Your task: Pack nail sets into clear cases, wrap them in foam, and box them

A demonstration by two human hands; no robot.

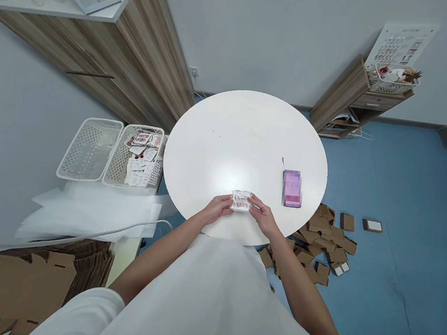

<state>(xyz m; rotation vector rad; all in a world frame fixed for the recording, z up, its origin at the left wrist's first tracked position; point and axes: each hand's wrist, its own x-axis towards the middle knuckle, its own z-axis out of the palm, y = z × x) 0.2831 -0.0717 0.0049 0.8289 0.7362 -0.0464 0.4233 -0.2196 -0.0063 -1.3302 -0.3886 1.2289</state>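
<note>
A small clear plastic case (241, 201) with pinkish pieces inside sits near the front edge of the round white table (246, 138). My left hand (218, 209) grips its left side, fingers curled around it. On the case's right side, my right hand (261, 216) pinches the edge. Both hands hold the case just above or on the tabletop; I cannot tell which.
A purple phone-sized object (291, 189) lies on the table's right part. Two white mesh baskets (91, 148) stand at left, one holding packets (141, 157). Flat cardboard pieces (321, 240) litter the blue floor at right. Wooden cabinets stand behind.
</note>
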